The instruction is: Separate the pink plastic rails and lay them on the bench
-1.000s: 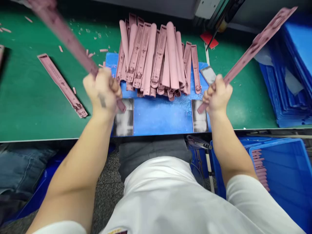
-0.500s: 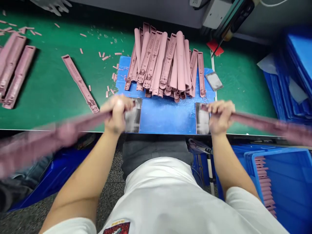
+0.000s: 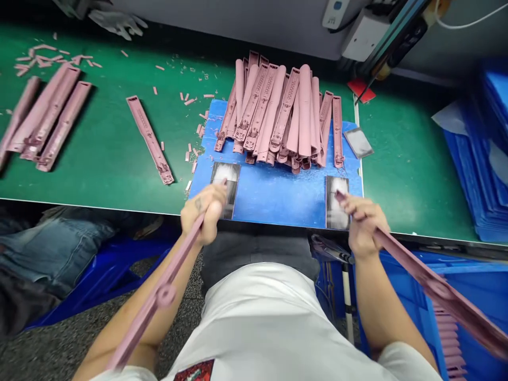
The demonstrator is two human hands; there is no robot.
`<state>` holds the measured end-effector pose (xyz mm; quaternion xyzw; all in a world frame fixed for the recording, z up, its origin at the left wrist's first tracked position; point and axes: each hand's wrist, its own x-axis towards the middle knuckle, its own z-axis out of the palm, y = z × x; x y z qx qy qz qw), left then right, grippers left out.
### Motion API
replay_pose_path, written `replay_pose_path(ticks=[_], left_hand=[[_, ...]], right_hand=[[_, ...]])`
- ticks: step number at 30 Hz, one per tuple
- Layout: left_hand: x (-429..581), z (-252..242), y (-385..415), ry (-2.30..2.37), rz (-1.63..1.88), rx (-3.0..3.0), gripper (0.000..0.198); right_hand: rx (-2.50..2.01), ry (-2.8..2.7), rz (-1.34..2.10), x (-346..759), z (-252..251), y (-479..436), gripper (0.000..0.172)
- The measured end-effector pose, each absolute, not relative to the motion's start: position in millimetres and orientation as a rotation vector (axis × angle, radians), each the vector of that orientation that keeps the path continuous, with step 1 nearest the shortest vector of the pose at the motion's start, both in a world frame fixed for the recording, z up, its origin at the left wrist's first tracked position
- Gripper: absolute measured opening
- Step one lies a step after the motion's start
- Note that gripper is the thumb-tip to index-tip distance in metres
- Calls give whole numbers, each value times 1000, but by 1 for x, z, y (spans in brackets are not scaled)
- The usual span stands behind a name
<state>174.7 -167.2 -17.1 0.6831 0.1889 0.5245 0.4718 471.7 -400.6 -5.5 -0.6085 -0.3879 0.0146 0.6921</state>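
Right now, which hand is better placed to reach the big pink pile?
Probably the right hand: it sits closer to the pink pile than the left hand, though both grip long pink strips.

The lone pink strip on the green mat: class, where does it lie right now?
In the head view, the lone strip lies left of the blue sheet, between the strip group and the pile.
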Motion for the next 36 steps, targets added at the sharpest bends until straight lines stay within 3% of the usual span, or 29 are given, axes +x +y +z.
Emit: replay_pose_path(ticks=[5,7,10,16,19,23,27,30,33,36], left_hand=[[185,-5,-146,733,1090,1343,75],[220,-4,-113,804,1040,1302,78],[247,-9,-94,666,1237,1437,75],[158,-23,-184,462,1291,1724,49],[136,-10,-196,456,1234,1537,55],[186,4,-138,755,1024,1303,73],[230,-3,-100,668,1220,1385,75],[208,-22,-131,555,1362,1580,64],[154,-34,-191,526,1270,1863,43],[111,-24,-229,442,1266,1784,40]], right_hand=[[-1519,-612,293,483,13,-390,70],[-1519,-574,231,508,14,-345,75],[-1389,-658,11,528,6,-309,74],[-1438,-953,56,466,-15,-426,54],[-1454,-758,172,458,-7,-450,57],[-1714,-582,375,506,4,-375,65],[-1671,-675,42,536,7,-316,64],[-1742,-945,-101,507,-1,-351,64],[-1800,-1190,-45,454,-11,-423,52],[-1644,-1068,-73,421,-9,-474,43]])
